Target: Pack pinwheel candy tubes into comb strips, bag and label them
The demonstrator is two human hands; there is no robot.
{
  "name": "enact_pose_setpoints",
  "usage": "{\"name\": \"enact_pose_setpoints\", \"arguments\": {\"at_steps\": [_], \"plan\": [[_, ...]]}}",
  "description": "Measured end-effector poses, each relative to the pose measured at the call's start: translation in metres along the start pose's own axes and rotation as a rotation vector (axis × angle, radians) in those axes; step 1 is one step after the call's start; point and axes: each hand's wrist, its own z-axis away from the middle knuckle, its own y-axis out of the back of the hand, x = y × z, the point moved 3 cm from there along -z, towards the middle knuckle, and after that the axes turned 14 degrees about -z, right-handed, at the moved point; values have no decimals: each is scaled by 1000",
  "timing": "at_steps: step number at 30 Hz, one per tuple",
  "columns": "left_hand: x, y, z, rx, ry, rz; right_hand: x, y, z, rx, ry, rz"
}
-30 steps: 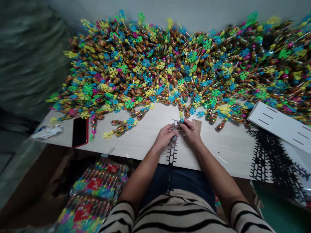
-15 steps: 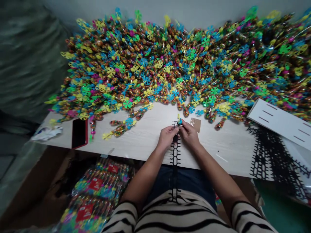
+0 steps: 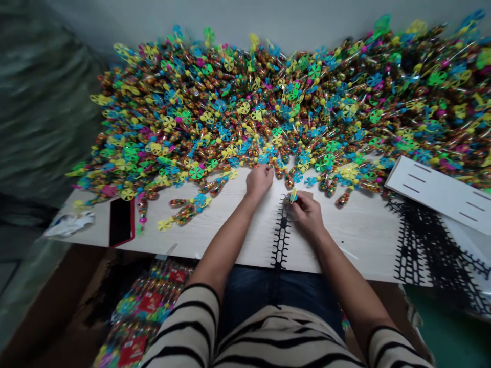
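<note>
A black toothed plastic strip (image 3: 281,236) lies on the pale wooden table (image 3: 230,225) and hangs over its near edge. My right hand (image 3: 307,213) is closed on a small yellow and blue pinwheel candy tube (image 3: 293,195) at the strip's top end. My left hand (image 3: 259,180) reaches forward to the near edge of the big heap of pinwheel candy tubes (image 3: 276,102), fingers curled on the tubes there; what it grips I cannot make out.
A red-cased phone (image 3: 121,222) lies at the table's left, a crumpled wrapper (image 3: 69,224) beside it. Loose tubes (image 3: 184,210) lie in front of the heap. A white slotted board (image 3: 441,191) and more black strips (image 3: 429,250) are at right. Packed bags (image 3: 146,301) sit below.
My left hand left the strip and moved forward to the heap's edge. My right hand stayed at the strip's top with the small tube.
</note>
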Motion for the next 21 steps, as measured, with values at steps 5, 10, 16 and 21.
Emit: {"name": "enact_pose_setpoints", "arguments": {"at_steps": [5, 10, 16, 21], "plan": [[39, -16, -45, -64, 33, -330, 4, 1, 5, 6, 23, 25], [30, -10, -42, -130, 14, -398, 7, 5, 4, 26, 42, 2], [-19, 0, 14, -136, -9, 322, 11, 3, 2, 42, -36, -12], [-36, -7, 66, -351, -140, 738, 10, -6, -1, 22, -68, -34]]}}
